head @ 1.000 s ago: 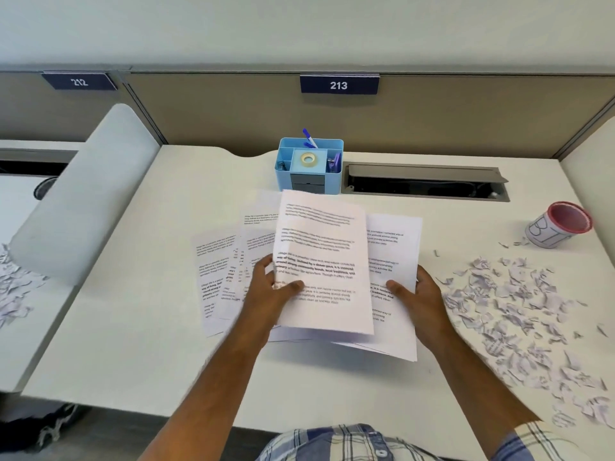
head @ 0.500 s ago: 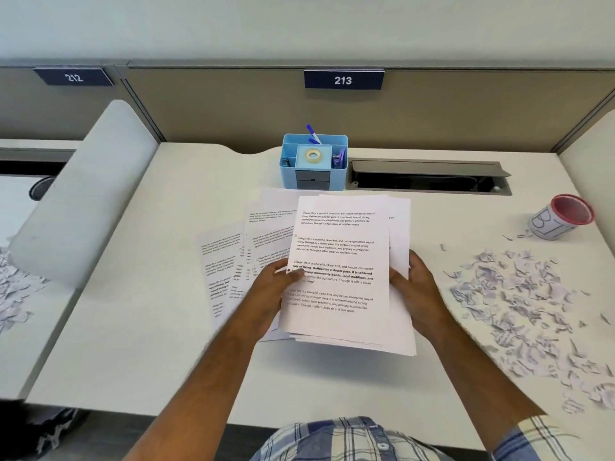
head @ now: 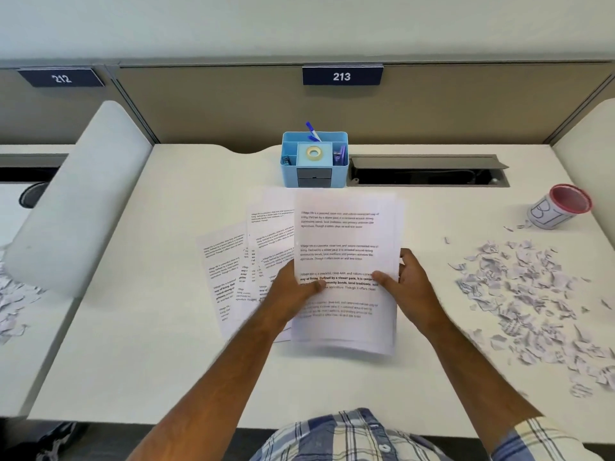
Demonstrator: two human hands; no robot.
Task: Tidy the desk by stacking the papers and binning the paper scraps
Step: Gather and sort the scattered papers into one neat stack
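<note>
A small stack of printed papers (head: 346, 241) is held just above the middle of the white desk (head: 133, 361). My left hand (head: 289, 294) grips its left edge, thumb on top. My right hand (head: 406, 287) grips the right edge the same way. Several more printed sheets (head: 229, 261) lie fanned out on the desk to the left, partly under the stack and my left hand. A wide scatter of torn paper scraps (head: 525, 294) covers the desk's right side. A small cup-shaped bin with a red rim (head: 559, 207) stands at the far right.
A blue desk organiser (head: 314, 161) with tape and pens stands at the back centre, beside an open cable slot (head: 426, 171). A grey divider (head: 76, 194) bounds the left side; more scraps (head: 13, 301) lie on the neighbouring desk.
The held sheets have been squared together into a neater upright stack. Both hands moved inward onto its edges, and the stack shifted slightly right.
</note>
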